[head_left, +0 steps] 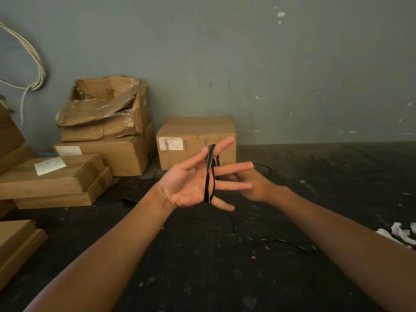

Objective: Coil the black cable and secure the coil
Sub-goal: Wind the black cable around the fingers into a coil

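My left hand (191, 183) is held up palm toward me with its fingers straight and spread. Several turns of the black cable (209, 174) are wrapped around those four fingers near their base. My right hand (249, 185) sits just behind the left fingers, mostly hidden and blurred, so its grip on the cable cannot be made out. A loose length of the cable (286, 243) trails down from the hands and across the dark floor to the lower right.
Cardboard boxes (195, 140) stand against the grey wall behind the hands, with more stacked boxes (101, 136) at the left. A white cord (38, 68) hangs on the wall at far left. White scraps (400, 233) lie on the dark floor at right.
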